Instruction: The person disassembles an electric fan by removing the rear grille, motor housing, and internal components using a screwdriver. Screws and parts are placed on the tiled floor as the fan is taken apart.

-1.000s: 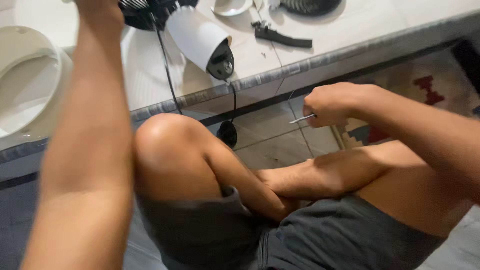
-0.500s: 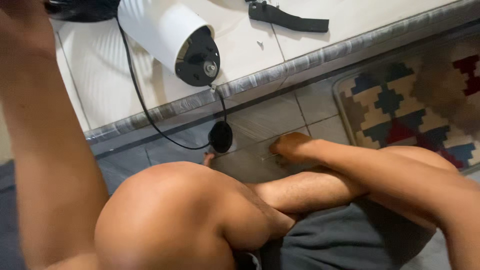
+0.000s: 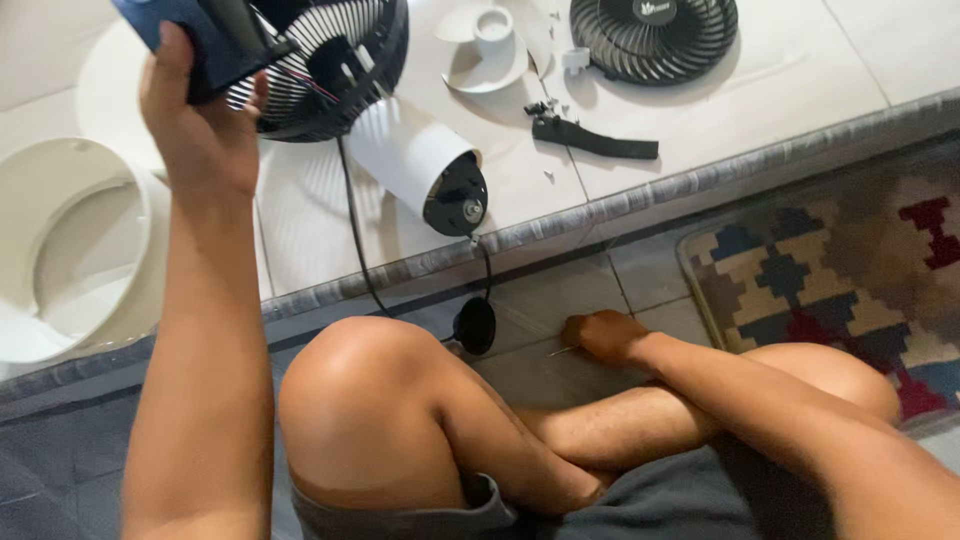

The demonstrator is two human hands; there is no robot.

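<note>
Fan teardown on a tiled step, both hands busy
Left hand (image 3: 200, 130) clasps the dark blue base (image 3: 195, 35) of the rear fan grille (image 3: 320, 70), lifted above the white motor housing (image 3: 420, 165); steadying it close would likely spare the black cord (image 3: 352, 235). Right hand (image 3: 605, 335), fingers curled, rests a thin metal tool (image 3: 560, 351) on the floor tile (image 3: 545, 290) beside the patterned rug (image 3: 830, 260)
</note>
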